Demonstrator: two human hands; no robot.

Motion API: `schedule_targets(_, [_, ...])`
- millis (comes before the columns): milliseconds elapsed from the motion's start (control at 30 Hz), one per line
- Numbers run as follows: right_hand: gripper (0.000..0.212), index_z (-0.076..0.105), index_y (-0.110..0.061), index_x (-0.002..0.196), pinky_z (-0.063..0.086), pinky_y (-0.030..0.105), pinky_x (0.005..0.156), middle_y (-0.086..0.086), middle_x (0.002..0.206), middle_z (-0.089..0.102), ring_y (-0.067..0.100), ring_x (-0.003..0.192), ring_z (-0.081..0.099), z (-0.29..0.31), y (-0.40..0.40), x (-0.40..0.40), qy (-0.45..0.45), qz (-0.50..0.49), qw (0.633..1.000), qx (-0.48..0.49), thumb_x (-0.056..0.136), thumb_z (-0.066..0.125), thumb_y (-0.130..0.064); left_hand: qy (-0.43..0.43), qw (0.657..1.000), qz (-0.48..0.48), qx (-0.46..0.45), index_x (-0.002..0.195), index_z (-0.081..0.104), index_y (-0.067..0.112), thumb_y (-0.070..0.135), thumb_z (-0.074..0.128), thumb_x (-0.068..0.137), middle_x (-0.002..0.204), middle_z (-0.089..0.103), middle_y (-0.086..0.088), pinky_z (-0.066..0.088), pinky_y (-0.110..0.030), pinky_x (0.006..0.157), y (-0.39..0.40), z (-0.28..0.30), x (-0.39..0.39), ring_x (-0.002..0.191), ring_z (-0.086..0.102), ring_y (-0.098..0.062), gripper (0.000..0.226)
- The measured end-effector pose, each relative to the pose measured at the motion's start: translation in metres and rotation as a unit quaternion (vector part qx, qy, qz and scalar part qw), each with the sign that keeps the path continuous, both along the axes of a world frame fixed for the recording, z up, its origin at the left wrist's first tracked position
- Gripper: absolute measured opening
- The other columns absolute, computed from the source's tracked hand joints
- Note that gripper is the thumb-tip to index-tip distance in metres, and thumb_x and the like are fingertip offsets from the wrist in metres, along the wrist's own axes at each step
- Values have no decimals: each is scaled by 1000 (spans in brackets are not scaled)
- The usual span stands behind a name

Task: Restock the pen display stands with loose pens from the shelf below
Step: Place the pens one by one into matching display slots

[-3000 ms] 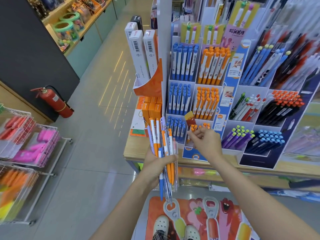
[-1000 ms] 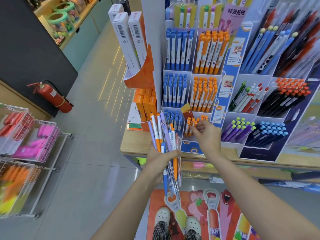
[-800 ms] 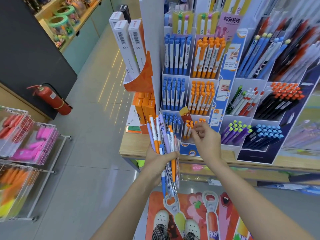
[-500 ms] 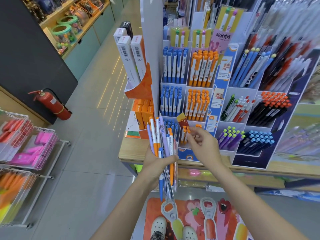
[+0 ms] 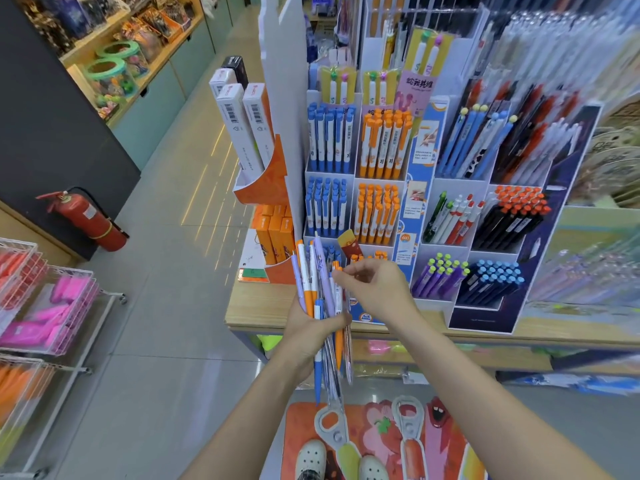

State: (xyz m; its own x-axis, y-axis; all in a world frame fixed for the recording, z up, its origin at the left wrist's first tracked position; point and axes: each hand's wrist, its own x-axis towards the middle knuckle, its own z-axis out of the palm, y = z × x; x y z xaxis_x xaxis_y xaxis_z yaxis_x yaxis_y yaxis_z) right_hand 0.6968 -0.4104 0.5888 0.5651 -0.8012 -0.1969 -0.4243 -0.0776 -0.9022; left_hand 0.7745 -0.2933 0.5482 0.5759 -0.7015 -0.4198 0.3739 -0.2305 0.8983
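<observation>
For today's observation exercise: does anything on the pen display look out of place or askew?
Yes: a red and yellow card sits tilted between the lowest blue and orange pen compartments, while the surrounding pens stand in straight rows.

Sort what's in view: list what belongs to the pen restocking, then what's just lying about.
Job: pen bundle gripped by the left hand; right hand reaching to it; display stand with blue and orange pens.

Lying about: fire extinguisher; wire baskets; floor mat; white boxes.

Pen display stand (image 5: 356, 209) on table (image 5: 256, 306), fire extinguisher (image 5: 86, 220) far left
</observation>
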Motion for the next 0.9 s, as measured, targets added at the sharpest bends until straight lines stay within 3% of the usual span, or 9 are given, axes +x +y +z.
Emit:
schedule_targets(167, [21, 69, -15, 82, 45, 23, 62, -4, 72, 66, 8, 67, 59, -6, -1, 9, 41, 1, 999, -15, 86, 72, -35, 27, 1000, 8, 4, 112, 64, 20, -11, 78, 75, 100, 75, -13, 61, -37, 77, -6, -1, -1, 87, 72, -22, 51])
schedule_targets(300, [24, 71, -14, 83, 48, 26, 66, -1, 77, 69, 10, 73, 61, -12, -4, 12, 67, 2, 998, -13, 86, 71, -38, 47, 999, 15, 10, 113, 65, 17, -11, 77, 76, 97, 76, -11, 58, -31, 67, -8, -6, -4, 82, 72, -19, 48])
schedule_targets(433, [20, 69, -17, 80, 54, 34, 76, 0, 79, 68, 16, 79, 63, -17, -6, 14, 37, -48, 996, 68, 86, 72, -35, 50, 998, -1, 26, 116, 65, 13, -10, 79, 74, 96, 76, -11, 58, -31, 68, -7, -11, -3, 81, 73, -19, 50])
schedule_targets(567, [25, 72, -10, 96, 58, 40, 81, 5, 88, 73, 20, 82, 68, -17, -18, 19, -33, -110, 980, 164, 82, 78, -30, 64, 997, -10, 40, 115, 66, 7, -9, 79, 74, 93, 74, -13, 57, -34, 72, -6, -16, -2, 79, 70, -22, 46])
schedule_targets(667, [29, 69, -8, 106, 55, 32, 70, 4, 86, 70, 15, 68, 60, -2, -30, 19, -93, -138, 972, 165, 84, 76, -27, 73, 996, 5, 40, 117, 65, 7, -10, 78, 74, 98, 75, -14, 58, -34, 74, -6, -19, -1, 82, 71, -24, 48])
schedule_targets(800, [16, 69, -7, 99, 46, 15, 49, 0, 70, 64, 9, 54, 57, 19, -42, 10, -119, -95, 975, 162, 90, 70, -21, 58, 998, 5, 37, 122, 61, 13, -9, 79, 75, 98, 76, -6, 57, -29, 73, -7, -23, 3, 86, 73, -19, 54])
schedule_targets(900, [18, 72, -5, 98, 50, 16, 56, 3, 69, 65, 8, 57, 60, 33, -54, -4, -143, -85, 975, 148, 89, 70, -20, 29, 999, -12, 29, 132, 53, 22, -5, 80, 77, 116, 71, -3, 55, -30, 87, -10, -26, 9, 108, 68, -19, 67])
